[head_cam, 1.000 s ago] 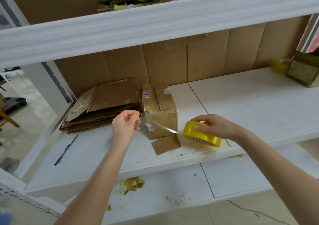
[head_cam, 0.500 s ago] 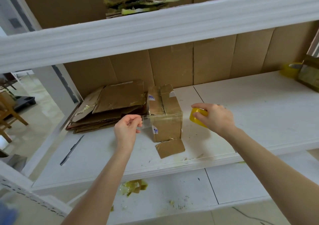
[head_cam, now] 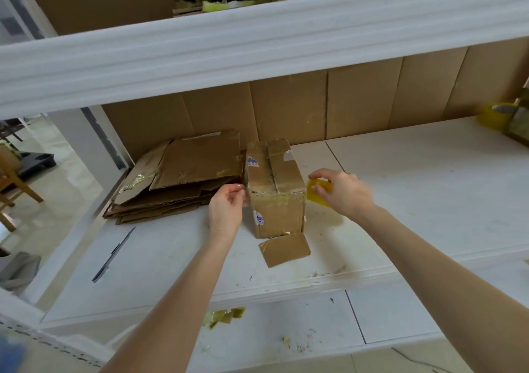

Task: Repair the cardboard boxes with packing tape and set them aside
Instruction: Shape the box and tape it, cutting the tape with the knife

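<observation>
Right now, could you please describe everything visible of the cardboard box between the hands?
A worn brown cardboard box, upright on the white shelf, labelled, with clear tape along its top front edge. A torn flap lies at its base. The left hand pinches the tape at its left corner; the right hand holds a yellow tape roll at its right.

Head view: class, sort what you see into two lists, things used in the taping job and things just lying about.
In use: box; tape roll in the right hand; tape end pinched by the left hand.
Lying about: flattened cardboard stack; loose cardboard piece; slim dark tool; tape scraps; second yellow roll.
</observation>
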